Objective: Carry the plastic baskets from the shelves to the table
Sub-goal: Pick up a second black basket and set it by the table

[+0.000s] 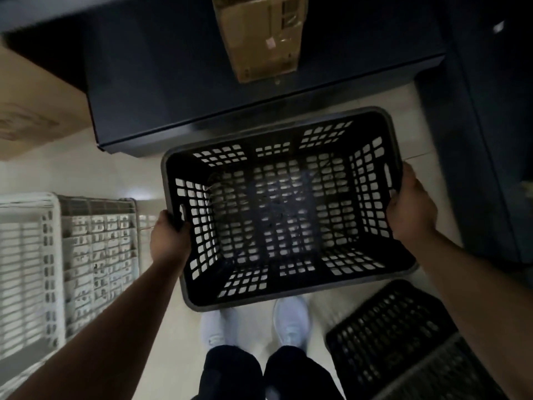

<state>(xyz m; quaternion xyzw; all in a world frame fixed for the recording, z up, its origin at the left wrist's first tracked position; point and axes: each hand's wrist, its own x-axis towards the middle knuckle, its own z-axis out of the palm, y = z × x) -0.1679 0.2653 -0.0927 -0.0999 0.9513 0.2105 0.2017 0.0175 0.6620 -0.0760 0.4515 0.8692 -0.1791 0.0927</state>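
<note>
black basket [282, 209] is held level above the floor [150, 174], clamped at its short ends by the left hand [170, 238] at 9 o'clock and right hand [411, 209] at 3 o'clock, likely for balanced carrying.

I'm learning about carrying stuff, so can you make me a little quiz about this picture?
1. True or false: both hands hold the black basket.
2. What lies inside the black basket? A) a box B) nothing C) shoes
3. What colour are the baskets on the person's left?

Key:
1. True. The left hand and right hand each grip a short end near the handle slots.
2. B. The pale floor shows through its holes.
3. White or pale grey.
</note>
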